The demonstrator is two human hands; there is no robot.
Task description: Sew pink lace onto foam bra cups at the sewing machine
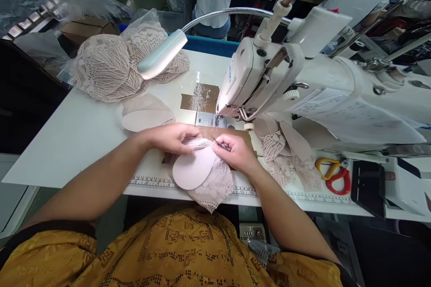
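Note:
Just in front of the sewing machine, my left hand is closed on a pale pink lace piece, thumb and fingers pinching its upper edge. A smooth oval bra cup pad lies against this lace, under my left thumb. At the upper right corner of the piece, my right hand is closed around a slim dark pointed tool. Its tip points up and left, and its exact kind is too small to tell. The right fingertips also touch the corner of the lace. Both hands are below the needle area.
Left on the table lie a lace bundle and another cup piece. A lamp arches over them. More lace pieces, red-and-yellow-handled scissors and a phone are at right. A printed ruler runs along the front edge.

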